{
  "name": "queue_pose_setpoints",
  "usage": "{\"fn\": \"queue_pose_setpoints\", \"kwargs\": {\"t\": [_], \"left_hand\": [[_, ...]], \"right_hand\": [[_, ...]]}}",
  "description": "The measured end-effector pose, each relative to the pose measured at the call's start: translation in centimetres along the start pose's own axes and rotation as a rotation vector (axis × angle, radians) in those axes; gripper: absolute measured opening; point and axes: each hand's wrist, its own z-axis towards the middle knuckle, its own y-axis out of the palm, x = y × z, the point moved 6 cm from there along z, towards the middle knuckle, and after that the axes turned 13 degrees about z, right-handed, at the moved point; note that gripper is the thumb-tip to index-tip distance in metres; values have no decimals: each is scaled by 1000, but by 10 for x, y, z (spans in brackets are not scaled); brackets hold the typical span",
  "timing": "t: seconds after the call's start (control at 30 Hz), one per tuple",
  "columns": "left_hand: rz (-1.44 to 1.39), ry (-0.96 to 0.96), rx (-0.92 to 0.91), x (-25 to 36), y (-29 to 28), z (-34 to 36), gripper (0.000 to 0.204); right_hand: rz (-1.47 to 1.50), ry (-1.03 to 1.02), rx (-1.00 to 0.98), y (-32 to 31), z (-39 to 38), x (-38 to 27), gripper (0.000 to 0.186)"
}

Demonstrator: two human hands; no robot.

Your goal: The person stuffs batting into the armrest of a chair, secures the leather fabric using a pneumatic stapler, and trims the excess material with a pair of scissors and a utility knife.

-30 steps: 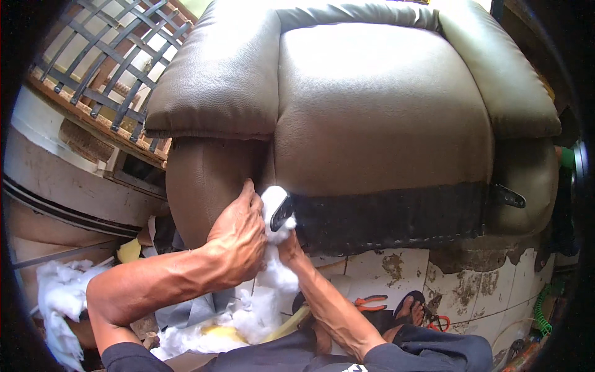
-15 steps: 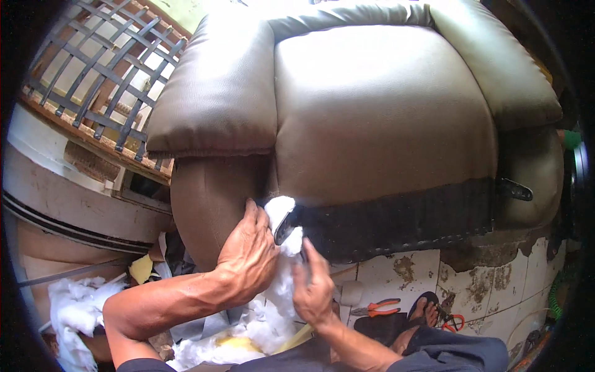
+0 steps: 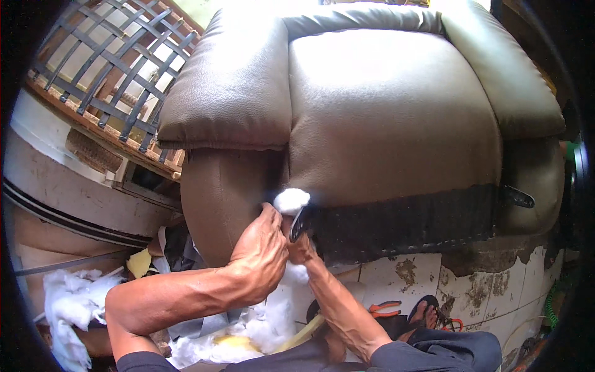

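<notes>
A brown leather-like recliner point(image 3: 390, 111) stands before me, with a black fabric strip point(image 3: 403, 217) along its lower front. At the strip's left end, a tuft of white fibre stuffing point(image 3: 292, 201) bulges out beside a black metal lever point(image 3: 298, 224). My left hand point(image 3: 263, 248) is closed against the side panel just left of the lever; its fingertips are hidden. From below, my right hand point(image 3: 300, 249) reaches up behind the lever to the underside of the tuft, its fingers partly covered. More stuffing hangs below the right wrist.
Loose white stuffing point(image 3: 266, 325) lies by my lap, and another heap point(image 3: 71, 304) sits at the left. A wooden frame with woven black straps point(image 3: 118, 62) stands at the upper left. Orange-handled pliers point(image 3: 385, 307) lie on the tiled floor near my foot.
My right hand has moved up and in behind the lever, taking stuffing upward. The tuft above the lever sits rounder. My left hand stays at the panel, and the view has shifted slightly.
</notes>
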Motion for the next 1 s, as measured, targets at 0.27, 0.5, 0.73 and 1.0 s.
{"fn": "queue_pose_setpoints", "kwargs": {"t": [0.27, 0.5, 0.73, 1.0], "left_hand": [[-25, 10, -52, -5, 2, -9, 34], [-60, 21, 27, 9, 7, -7, 36], [-96, 64, 18, 2, 2, 1, 37], [-125, -26, 7, 6, 14, 5, 42]], "right_hand": [[47, -5, 54, 9, 29, -7, 46], [473, 195, 97, 1, -42, -54, 42], [-229, 334, -36, -42, -107, -112, 58], [387, 226, 358, 14, -127, -43, 18]]}}
